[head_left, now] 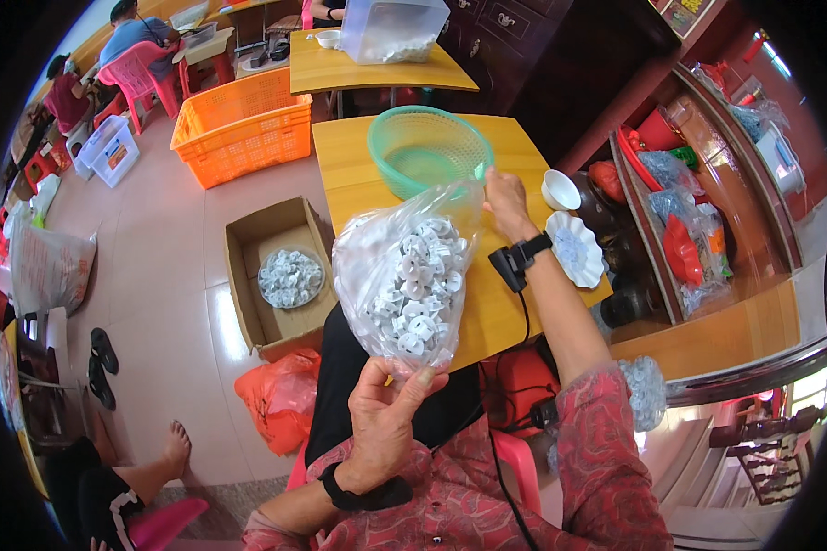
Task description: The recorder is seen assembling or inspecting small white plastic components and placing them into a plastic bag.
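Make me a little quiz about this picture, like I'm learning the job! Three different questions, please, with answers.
1. True or false: the orange plastic crate stands on the floor.
2. Which fingers pinch the clear plastic bag at its end nearer the person's body? A) left B) right C) neither
3. Fill in the blank: the green plastic basket stands on the yellow ____.

Key:
1. True.
2. A: the left fingers.
3. Table.
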The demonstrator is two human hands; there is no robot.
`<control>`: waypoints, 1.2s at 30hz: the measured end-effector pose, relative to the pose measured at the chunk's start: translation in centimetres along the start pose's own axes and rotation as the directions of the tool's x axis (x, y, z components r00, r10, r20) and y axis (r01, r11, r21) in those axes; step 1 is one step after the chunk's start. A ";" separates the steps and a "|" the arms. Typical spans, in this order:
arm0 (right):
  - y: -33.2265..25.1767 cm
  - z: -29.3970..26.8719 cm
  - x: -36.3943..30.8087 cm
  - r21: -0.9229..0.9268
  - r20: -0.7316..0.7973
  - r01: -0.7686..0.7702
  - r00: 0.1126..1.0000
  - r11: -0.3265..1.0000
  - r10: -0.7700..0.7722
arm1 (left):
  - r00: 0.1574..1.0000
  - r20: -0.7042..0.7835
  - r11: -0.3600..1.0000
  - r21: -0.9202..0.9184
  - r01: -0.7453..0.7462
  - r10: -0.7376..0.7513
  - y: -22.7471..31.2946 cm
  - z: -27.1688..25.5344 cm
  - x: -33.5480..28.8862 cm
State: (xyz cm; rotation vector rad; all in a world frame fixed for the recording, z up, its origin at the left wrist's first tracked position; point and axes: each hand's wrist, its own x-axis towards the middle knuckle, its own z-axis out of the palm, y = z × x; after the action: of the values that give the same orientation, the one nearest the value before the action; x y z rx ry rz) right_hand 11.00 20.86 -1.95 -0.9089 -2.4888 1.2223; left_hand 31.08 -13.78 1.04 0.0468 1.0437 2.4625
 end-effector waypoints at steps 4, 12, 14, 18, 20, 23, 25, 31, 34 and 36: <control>-4.3 -2.5 -7.9 0.353 0.030 0.254 0.959 0.900 -0.283 | 1.000 -0.019 1.000 0.003 -0.024 0.024 0.4 -0.2 0.2; -3.2 -2.2 -10.3 0.039 0.143 0.523 0.841 0.852 -0.522 | 1.000 -0.023 0.997 0.079 -0.006 0.007 1.8 0.8 1.2; -3.4 -3.0 -10.3 0.478 0.055 0.279 0.937 0.833 -0.345 | 1.000 -0.012 0.994 0.111 -0.022 0.024 3.2 0.8 1.9; -7.3 -6.1 -12.5 0.550 -0.068 0.311 0.941 0.775 -0.330 | 0.991 -0.053 0.965 0.241 -0.107 0.123 7.7 0.3 4.1; -8.3 -7.1 -14.0 0.572 -0.116 0.339 0.935 0.747 -0.335 | 0.987 -0.034 0.943 0.302 -0.140 0.158 10.8 -0.1 6.0; -6.2 -7.9 -14.3 0.570 -0.199 0.375 0.926 0.731 -0.320 | 0.997 0.037 0.953 0.293 -0.077 0.069 12.1 -2.7 10.4; -3.4 -7.8 -14.1 0.590 -0.098 0.219 0.975 0.777 -0.201 | 0.999 0.040 0.948 0.314 -0.045 0.034 11.8 -2.6 10.6; -1.0 -8.7 -17.6 0.746 -0.024 0.035 0.999 0.665 -0.025 | 0.999 0.032 0.845 0.535 -0.007 -0.011 11.7 -2.2 8.7; -1.5 -9.7 -18.9 0.761 0.035 0.026 0.996 0.649 -0.080 | 0.989 0.122 0.664 0.747 -0.038 -0.081 12.2 -1.9 7.5; -1.7 -10.0 -19.4 0.797 0.084 0.054 0.976 0.601 -0.199 | 0.983 0.096 0.335 0.941 -0.039 -0.157 12.6 -2.1 6.4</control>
State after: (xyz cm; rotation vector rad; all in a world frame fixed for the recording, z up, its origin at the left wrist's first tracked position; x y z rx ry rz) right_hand 29.95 14.42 7.01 -0.3705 -1.6887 2.1354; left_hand 19.86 -20.04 7.32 0.5718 2.1993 1.3648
